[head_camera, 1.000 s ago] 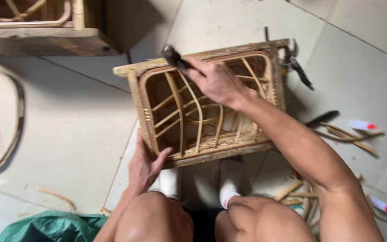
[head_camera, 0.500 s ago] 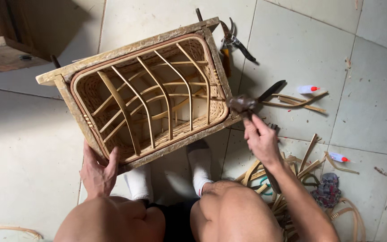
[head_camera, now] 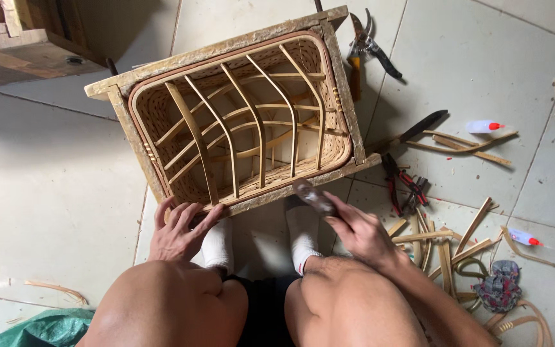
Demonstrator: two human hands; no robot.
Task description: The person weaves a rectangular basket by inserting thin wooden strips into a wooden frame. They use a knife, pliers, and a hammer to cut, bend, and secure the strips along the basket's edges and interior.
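A rectangular rattan frame with curved inner ribs (head_camera: 239, 122) stands on the tiled floor in front of my knees. My left hand (head_camera: 180, 230) rests spread on its near left corner, steadying the wooden rim. My right hand (head_camera: 358, 232) is closed around a small dark-handled tool (head_camera: 313, 196) whose end points at the frame's near right edge. My feet in white socks (head_camera: 303, 234) sit just under the frame's near side.
Red-handled pliers (head_camera: 403, 183), a dark knife (head_camera: 422, 126), pruning shears (head_camera: 367, 45) and two small glue bottles (head_camera: 483, 126) lie right of the frame among several cut rattan strips (head_camera: 448, 247). A wooden crate (head_camera: 27, 38) stands far left. Green cloth (head_camera: 46, 328) lies near left.
My right hand came off the frame's far rim, swung out to the right, then drew back to the near right edge with the tool. The left hand stayed on the near corner.
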